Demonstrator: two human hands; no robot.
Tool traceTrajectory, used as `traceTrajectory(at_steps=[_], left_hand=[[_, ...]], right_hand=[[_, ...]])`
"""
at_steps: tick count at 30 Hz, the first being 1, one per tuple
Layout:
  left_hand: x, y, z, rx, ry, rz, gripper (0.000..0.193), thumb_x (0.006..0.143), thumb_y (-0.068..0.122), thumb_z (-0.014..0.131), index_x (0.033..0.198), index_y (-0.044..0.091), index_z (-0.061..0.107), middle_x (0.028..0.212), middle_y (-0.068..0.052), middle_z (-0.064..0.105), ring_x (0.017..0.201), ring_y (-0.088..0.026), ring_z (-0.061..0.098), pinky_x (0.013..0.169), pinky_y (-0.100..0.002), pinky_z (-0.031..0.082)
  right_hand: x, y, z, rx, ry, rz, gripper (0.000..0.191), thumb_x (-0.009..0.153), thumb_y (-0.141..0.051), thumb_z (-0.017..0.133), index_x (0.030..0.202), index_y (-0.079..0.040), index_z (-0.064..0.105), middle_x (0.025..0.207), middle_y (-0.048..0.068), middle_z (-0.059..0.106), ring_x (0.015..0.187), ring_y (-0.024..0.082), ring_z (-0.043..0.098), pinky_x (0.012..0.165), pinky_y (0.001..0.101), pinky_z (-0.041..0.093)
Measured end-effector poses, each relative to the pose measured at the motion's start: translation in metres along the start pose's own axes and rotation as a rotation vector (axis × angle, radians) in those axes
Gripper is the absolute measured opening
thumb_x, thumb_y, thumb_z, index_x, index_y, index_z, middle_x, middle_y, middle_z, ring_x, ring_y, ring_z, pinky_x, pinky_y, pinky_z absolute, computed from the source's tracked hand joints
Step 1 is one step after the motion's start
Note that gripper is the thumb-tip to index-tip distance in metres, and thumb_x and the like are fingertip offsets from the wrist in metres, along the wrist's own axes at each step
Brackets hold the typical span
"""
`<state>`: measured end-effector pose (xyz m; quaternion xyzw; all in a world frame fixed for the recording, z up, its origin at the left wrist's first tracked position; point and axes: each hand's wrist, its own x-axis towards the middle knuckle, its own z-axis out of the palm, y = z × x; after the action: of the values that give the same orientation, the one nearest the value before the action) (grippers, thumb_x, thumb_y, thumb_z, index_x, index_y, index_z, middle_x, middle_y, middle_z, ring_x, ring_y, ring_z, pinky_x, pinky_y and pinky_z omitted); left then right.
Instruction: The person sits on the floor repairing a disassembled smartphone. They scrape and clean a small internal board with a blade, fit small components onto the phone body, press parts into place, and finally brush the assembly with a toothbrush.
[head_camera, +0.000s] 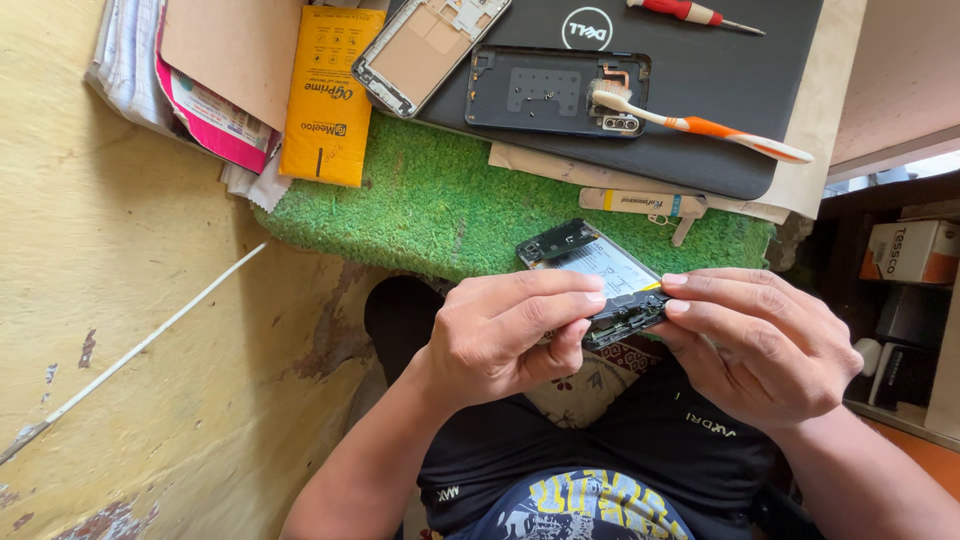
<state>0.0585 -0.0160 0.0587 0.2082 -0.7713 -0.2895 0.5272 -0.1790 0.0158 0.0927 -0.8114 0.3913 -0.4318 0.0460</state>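
there, opened phone (597, 272) pinched between both hands' fingers (590, 296), above the lap

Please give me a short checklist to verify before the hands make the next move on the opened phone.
1. Both hands hold the opened phone: ok, left hand and right hand grip its near end.
2. Phone over the green mat: ok for its far end only.
3. Back cover set aside: ok, on the laptop.
4. Toothbrush within reach: ok.
5. Screwdriver within reach: ok.
6. Screws out: cannot tell.
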Motion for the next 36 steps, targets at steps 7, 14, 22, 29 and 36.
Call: traceTrajectory(at_steps=[7,14,22,29,36], left_hand=[[-0.002,-0.004,-0.007,-0.017,-0.098,0.042,0.025,0.097,0.000,0.077,0.119,0.006,0.067,0.123,-0.015,0.070,0.097,-0.026,0.076,0.078,-0.033,0.065],[0.004,0.002,-0.020,-0.027,-0.241,-0.036,0.030,0.091,-0.001,0.076,0.120,0.005,0.068,0.126,-0.016,0.069,0.100,-0.028,0.074,0.086,-0.037,0.064],[0.007,0.004,-0.025,-0.069,-0.286,-0.097,0.028,0.096,0.005,0.077,0.122,0.010,0.069,0.131,-0.011,0.069,0.114,-0.028,0.074,0.096,-0.034,0.063],[0.008,0.004,-0.024,-0.057,-0.286,-0.076,0.024,0.097,0.005,0.075,0.119,0.009,0.069,0.131,-0.010,0.070,0.116,-0.028,0.074,0.094,-0.034,0.063],[0.010,0.009,-0.024,0.001,-0.296,-0.054,0.021,0.096,0.003,0.074,0.116,0.006,0.068,0.127,-0.009,0.070,0.109,-0.026,0.074,0.093,-0.036,0.063]], right_hand=[[-0.002,-0.001,0.000,0.001,0.001,0.017,0.026,0.080,-0.003,0.085,0.098,0.003,0.068,0.094,0.021,0.073,0.084,0.030,0.076,0.074,0.0396,0.064],[-0.002,-0.001,0.002,0.019,0.006,0.027,0.026,0.080,-0.003,0.085,0.098,0.003,0.067,0.094,0.021,0.073,0.085,0.030,0.075,0.076,0.0394,0.064],[-0.002,-0.003,0.002,0.010,0.006,0.041,0.025,0.080,-0.001,0.084,0.098,0.003,0.067,0.094,0.021,0.073,0.085,0.031,0.075,0.076,0.0399,0.063],[-0.003,-0.003,0.003,0.006,0.014,0.037,0.025,0.080,-0.001,0.085,0.097,0.003,0.068,0.094,0.021,0.073,0.085,0.030,0.076,0.076,0.0395,0.064],[-0.004,-0.003,0.003,-0.011,0.003,0.027,0.024,0.080,-0.002,0.085,0.097,0.003,0.068,0.094,0.020,0.073,0.085,0.030,0.076,0.075,0.0387,0.064]])
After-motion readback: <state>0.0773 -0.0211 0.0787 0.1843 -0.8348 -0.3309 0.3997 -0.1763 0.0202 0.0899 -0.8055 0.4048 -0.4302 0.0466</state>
